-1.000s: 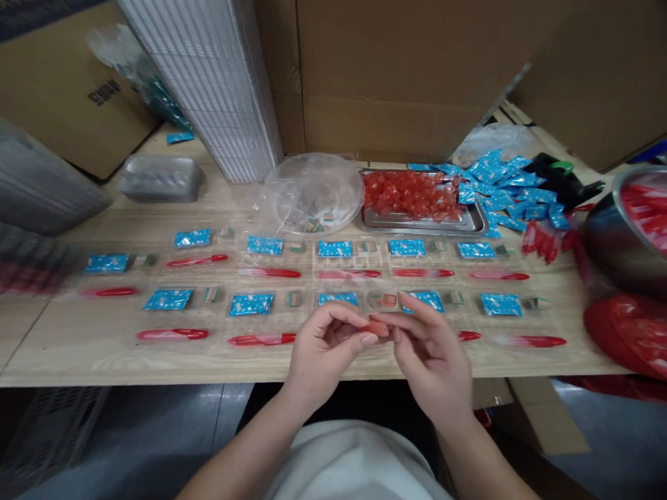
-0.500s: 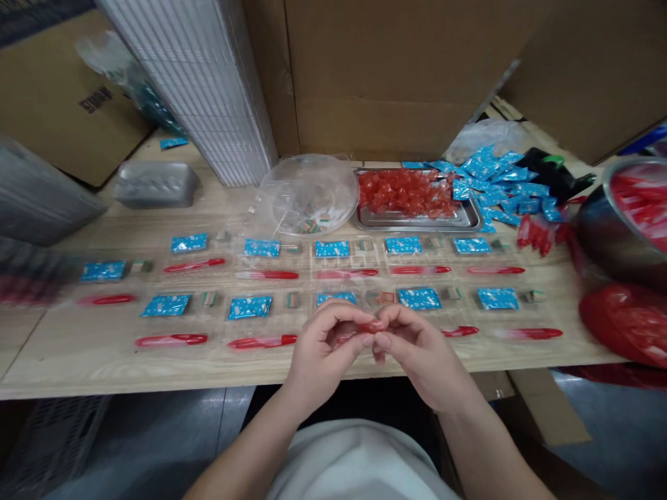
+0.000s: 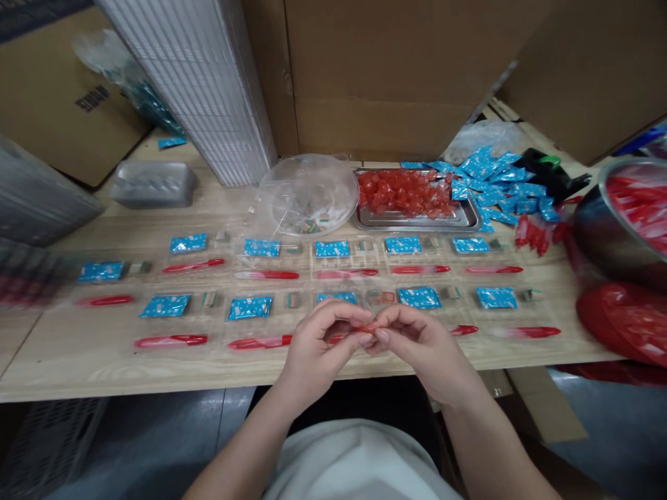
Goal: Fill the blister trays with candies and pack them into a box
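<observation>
Over the wooden table, both hands pinch a small red piece.

Left hand and right hand together pinch a small red piece (mostly hidden). Beyond, a metal tray holds a red pile, beside heaped blue packets.
</observation>
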Motion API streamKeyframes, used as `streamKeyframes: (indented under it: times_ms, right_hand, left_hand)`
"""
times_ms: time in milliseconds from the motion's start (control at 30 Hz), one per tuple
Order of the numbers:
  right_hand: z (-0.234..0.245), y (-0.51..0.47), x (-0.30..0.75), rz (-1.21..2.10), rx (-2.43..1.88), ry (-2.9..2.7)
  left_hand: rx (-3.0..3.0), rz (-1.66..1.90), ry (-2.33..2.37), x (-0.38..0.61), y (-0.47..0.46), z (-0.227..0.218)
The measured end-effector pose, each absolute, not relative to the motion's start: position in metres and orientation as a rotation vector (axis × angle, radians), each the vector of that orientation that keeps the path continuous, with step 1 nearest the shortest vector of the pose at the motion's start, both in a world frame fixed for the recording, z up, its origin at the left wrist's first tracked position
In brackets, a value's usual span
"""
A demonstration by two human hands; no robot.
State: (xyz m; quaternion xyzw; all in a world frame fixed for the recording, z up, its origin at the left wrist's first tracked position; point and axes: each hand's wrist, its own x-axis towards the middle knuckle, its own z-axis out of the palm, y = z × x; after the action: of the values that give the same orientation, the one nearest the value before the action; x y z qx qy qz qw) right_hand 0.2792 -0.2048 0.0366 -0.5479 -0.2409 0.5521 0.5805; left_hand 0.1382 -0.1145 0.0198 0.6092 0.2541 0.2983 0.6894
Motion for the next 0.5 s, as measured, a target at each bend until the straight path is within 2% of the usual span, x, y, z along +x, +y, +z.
streamKeyframes:
  times_ms: [233,500]
  right_hand:
    - [0.0356,-0.2065,0.2845,1.375,-1.245,-0.505]
    - [0.0347,-0.2068,0.2816,1.313,-1.262,-0.543]
  left_hand:
    - [1.253,0.611,0.591,0.14,-0.1144,0.0224]
    - [1.287,0.561,0.62,0.1406,-0.1125,0.0221]
